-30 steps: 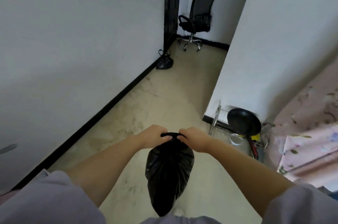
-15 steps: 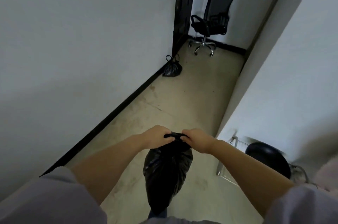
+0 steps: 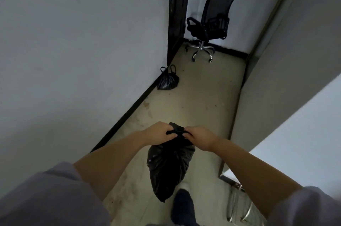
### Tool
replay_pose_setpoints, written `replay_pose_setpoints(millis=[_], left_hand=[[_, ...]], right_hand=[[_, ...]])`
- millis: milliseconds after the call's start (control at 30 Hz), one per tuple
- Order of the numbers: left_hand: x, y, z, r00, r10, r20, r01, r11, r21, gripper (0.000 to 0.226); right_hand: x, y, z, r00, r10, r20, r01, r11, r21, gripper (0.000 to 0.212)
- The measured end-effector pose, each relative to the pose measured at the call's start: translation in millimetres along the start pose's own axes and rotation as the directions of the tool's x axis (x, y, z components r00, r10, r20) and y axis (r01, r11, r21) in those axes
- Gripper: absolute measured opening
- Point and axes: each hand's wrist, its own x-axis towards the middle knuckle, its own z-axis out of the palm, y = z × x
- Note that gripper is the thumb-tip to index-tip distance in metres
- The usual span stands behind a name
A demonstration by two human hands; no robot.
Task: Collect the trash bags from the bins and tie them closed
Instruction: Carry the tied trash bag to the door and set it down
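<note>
Closer to the corridor's far end now: chair & 2nd bag are seen larger than 0.5 s ago, dish rack slid to the bottom right corner; grip on the bag neck unchanged.

Black trash bag (image 3: pixel 170 168) is held up off the floor (image 3: pixel 201 100), w/ its gathered top pinched from both sides: left hand (image 3: pixel 158 133) & right hand (image 3: pixel 200 138) are curled round the neck, knuckles up, nearly touching. Bag body hangs below the hands, above a dark shoe (image 3: pixel 182 207). Tied black bag (image 3: pixel 168 80) is set at the floor's left edge, against the wall by the dark door frame (image 3: pixel 178 13). Office chair (image 3: pixel 210 26) is parked at the floor's far end.
</note>
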Motion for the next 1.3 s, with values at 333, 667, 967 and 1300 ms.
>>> replay_pose_setpoints(millis=[333,667,967,1300], left_hand=[[169.3,-51.3,-101.2,0.991,-0.125,-0.052,0.121,0.99,-0.065,0.033],[325.4,-124.9,-190.3,0.988,-0.138,-0.071,0.13,0.986,-0.108,0.03],[460.9,-210.2,-271.6,0.976,-0.216,-0.011,0.212,0.964,-0.158,0.025],[593.0,-353.4,-305.1,0.941,-0.337,-0.025,0.333,0.938,-0.093,0.027]], right_hand=[[182.1,71.8,-102.2,0.996,-0.084,0.038,0.085,0.996,-0.012,0.03],[364.3,127.0,-173.4,0.996,-0.078,0.049,0.079,0.997,-0.01,0.029],[523.2,153.0,-224.0,0.999,-0.012,0.039,0.008,0.994,0.107,0.031],[729.0,186.3,-200.2,0.99,-0.1,0.104,0.081,0.982,0.174,0.027]])
